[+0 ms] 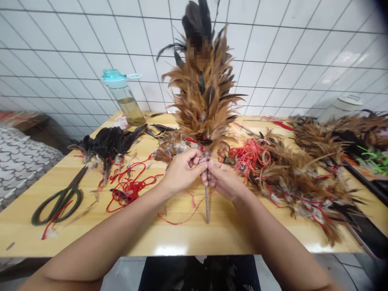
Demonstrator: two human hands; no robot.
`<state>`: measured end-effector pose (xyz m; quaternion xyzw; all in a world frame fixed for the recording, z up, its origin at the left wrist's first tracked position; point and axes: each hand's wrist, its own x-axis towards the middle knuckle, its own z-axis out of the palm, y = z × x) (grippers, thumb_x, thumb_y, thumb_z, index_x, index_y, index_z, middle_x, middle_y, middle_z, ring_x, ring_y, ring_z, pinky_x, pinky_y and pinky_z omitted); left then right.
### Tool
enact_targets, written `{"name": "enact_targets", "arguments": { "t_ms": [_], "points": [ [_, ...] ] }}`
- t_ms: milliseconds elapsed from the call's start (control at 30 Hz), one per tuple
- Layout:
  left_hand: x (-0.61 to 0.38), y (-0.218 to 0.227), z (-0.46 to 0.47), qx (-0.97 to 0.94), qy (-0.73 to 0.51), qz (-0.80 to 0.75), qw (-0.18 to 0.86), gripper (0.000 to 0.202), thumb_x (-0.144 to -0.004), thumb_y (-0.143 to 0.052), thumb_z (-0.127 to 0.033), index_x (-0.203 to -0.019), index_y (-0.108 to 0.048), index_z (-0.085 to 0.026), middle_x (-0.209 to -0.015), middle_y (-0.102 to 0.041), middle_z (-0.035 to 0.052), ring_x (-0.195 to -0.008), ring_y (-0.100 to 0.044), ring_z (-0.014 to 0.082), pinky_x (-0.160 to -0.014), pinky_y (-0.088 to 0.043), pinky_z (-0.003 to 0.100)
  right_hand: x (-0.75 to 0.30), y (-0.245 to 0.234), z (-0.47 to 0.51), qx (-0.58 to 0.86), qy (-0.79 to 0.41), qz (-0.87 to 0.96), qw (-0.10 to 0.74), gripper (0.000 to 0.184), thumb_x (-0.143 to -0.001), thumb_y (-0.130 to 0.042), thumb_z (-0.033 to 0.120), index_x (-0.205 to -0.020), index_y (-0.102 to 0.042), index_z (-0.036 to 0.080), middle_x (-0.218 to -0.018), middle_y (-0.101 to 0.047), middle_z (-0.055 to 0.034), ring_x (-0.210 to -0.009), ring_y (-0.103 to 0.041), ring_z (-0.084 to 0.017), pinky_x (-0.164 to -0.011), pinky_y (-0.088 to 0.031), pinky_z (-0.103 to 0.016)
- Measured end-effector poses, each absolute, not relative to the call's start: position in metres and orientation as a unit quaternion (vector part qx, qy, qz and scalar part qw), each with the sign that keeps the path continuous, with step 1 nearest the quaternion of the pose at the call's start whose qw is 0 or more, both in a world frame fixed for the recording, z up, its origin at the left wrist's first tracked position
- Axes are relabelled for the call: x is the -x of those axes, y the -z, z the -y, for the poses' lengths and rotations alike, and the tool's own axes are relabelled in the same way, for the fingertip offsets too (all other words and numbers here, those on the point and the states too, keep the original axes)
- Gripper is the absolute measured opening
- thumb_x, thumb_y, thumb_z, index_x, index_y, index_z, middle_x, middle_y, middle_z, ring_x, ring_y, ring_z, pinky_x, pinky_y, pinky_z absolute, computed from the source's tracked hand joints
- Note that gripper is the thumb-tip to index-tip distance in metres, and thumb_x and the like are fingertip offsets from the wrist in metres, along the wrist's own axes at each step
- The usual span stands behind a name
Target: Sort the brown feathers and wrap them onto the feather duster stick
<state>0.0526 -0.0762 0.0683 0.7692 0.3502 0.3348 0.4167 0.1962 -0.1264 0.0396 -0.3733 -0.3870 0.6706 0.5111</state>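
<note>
A feather duster (204, 97) of brown and black feathers stands upright in front of me, its thin stick (207, 208) pointing down toward the table's front edge. My right hand (224, 180) is closed round the stick just under the lowest feathers. Beside it, my left hand (183, 167) is closed in a pinch at the same spot, on red string at the binding; the fingertips partly hide it. Loose red string (184, 222) trails below my hands, and a tangle of red string (130, 190) lies to their left.
Black scissors (60, 200) and a bunch of black feathers (109, 145) lie at left on the wooden table (169, 242). A water bottle (129, 101) stands behind them. Right of my hands are red string (251, 157), brown feather bunches (297, 182) and a dark phone-like slab (372, 234).
</note>
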Motion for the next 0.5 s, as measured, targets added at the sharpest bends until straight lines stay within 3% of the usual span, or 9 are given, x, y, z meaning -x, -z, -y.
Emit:
{"name": "enact_targets", "arguments": {
  "t_ms": [167, 267, 367, 500],
  "points": [
    [-0.055, -0.091, 0.085, -0.868, -0.349, -0.308, 0.174, 0.024, -0.085, -0.054, -0.025, -0.064, -0.042, -0.019, -0.066, -0.046, -0.0008, -0.063, -0.045, 0.0125, -0.06, -0.035, 0.026, -0.196, -0.047, 0.131, 0.362, -0.607, 0.456, 0.541, 0.059, -0.071, -0.061, 0.077, -0.066, -0.052, 0.018, -0.057, -0.054, 0.0035, -0.048, -0.043, -0.007, -0.047, -0.028, -0.023],
    [-0.053, -0.104, 0.085, -0.899, -0.32, -0.279, 0.11, 0.023, -0.087, -0.053, -0.026, -0.065, -0.046, -0.02, -0.063, -0.05, -0.0001, -0.06, -0.047, 0.0135, -0.058, -0.035, 0.028, -0.199, -0.052, 0.133, 0.358, -0.572, 0.481, 0.559, 0.057, -0.074, -0.058, 0.076, -0.067, -0.05, 0.02, -0.057, -0.05, 0.0043, -0.049, -0.042, -0.007, -0.05, -0.03, -0.025],
    [-0.048, -0.121, 0.091, -0.922, -0.293, -0.246, 0.062, 0.017, -0.089, -0.054, -0.032, -0.076, -0.057, -0.022, -0.067, -0.058, 0.0009, -0.059, -0.052, 0.0155, -0.057, -0.038, 0.031, -0.203, -0.051, 0.13, 0.349, -0.551, 0.473, 0.593, 0.052, -0.077, -0.059, 0.071, -0.071, -0.047, 0.021, -0.056, -0.043, 0.0062, -0.049, -0.036, -0.007, -0.049, -0.028, -0.025],
    [-0.058, -0.139, 0.121, -0.906, -0.356, -0.225, -0.042, 0.009, -0.09, -0.056, -0.027, -0.092, -0.064, -0.028, -0.084, -0.066, 0.0047, -0.076, -0.059, 0.0216, -0.068, -0.045, 0.038, -0.204, -0.041, 0.123, 0.338, -0.565, 0.438, 0.613, 0.046, -0.078, -0.059, 0.068, -0.072, -0.047, 0.024, -0.054, -0.035, 0.0052, -0.051, -0.028, -0.011, -0.049, -0.023, -0.028]
  ]
}}
